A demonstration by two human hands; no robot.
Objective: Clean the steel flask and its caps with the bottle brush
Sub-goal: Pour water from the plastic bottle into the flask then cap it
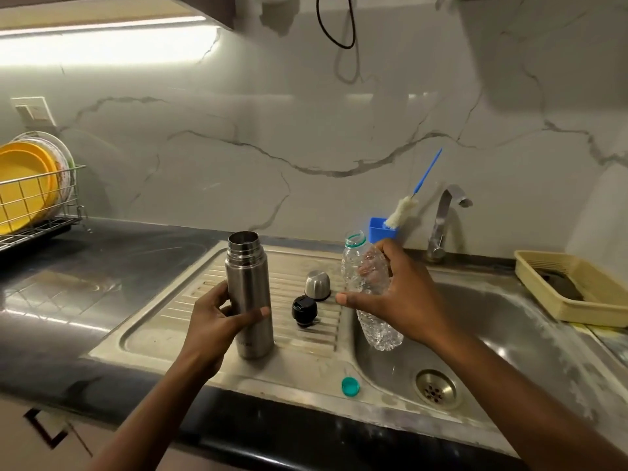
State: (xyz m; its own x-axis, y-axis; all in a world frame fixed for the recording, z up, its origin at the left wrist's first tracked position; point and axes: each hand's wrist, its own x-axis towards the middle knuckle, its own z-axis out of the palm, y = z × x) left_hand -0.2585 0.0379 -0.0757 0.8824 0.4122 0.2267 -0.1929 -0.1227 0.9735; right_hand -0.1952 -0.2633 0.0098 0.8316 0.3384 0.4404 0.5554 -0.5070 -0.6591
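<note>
Steel flask (249, 283) uncapped, standing upright on drainboard (163, 328).
Left grip (217, 321) is wrapping round it; right grip (397, 300) is holding a tilted plastic bottle (379, 331) over the sink (492, 300).

White marble-veined wall (306, 130), dark countertop (68, 283) — bright under-cabinet light strip (102, 45), wall switch (34, 110).

Dark tabletop (102, 266) with inset ribbed steel drainboard (190, 321). On the drainboard: steel flask (249, 283) upright (mouth uncovered), steel cap (317, 284) at its 2 o'clock, black stopper (304, 311) at 3 o'clock, teal bottle cap (350, 386) at 5 o'clock on the front edge. Dish rack (40, 212) at far 9 o'clock; beige tray (598, 316) at far 3 o'clock.
</note>
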